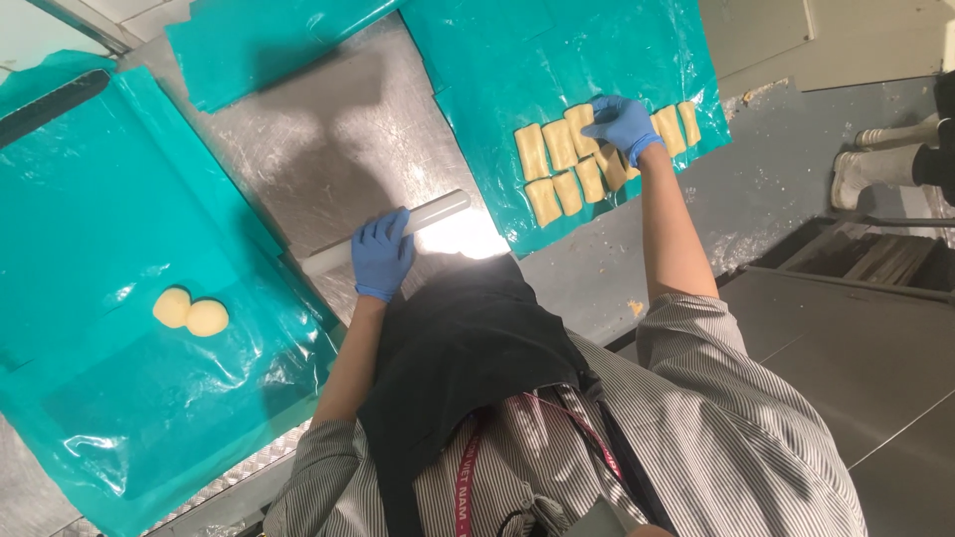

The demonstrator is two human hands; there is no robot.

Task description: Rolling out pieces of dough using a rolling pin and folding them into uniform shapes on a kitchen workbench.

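Left hand (382, 255) grips rolling pin (388, 233) — right hand (622, 124) touches dough pieces (559, 147).

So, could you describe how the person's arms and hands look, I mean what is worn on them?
Both hands wear thin blue disposable gloves that end at the wrist: the left hand and the right hand. The forearms are bare. The sleeves belong to a shirt with fine grey and white stripes and are pushed up near the elbows. No watch or jewellery shows.
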